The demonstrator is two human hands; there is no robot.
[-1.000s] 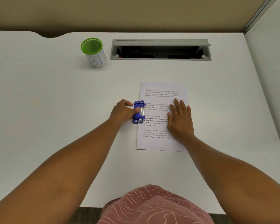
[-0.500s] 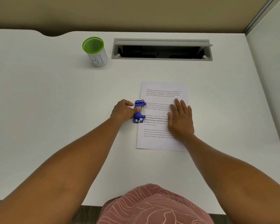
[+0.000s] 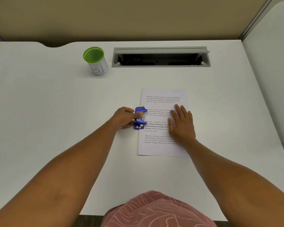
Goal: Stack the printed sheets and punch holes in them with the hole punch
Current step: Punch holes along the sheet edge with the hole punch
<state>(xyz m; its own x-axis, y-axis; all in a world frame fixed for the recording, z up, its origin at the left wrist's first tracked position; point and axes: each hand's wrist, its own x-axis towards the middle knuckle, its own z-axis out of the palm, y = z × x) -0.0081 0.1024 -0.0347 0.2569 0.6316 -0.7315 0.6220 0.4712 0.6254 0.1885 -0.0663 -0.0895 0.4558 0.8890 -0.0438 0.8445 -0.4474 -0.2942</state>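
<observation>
A stack of printed sheets (image 3: 159,145) lies on the white desk, right of centre, its text facing me. A small blue hole punch (image 3: 140,118) sits over the middle of the stack's left edge. My left hand (image 3: 125,117) grips the punch from the left, thumb on top of its lever. My right hand (image 3: 181,124) rests flat on the right half of the top sheet, fingers spread and pointing away from me. The sheets' edges look aligned.
A white cup with a green rim (image 3: 96,61) stands at the back, left of centre. A grey cable hatch (image 3: 161,57) is set into the desk at the back. A partition wall (image 3: 269,71) rises on the right. The desk's front edge is near my lap.
Hands, punch and sheets keep almost the same places. Only the camera view has shifted a little.
</observation>
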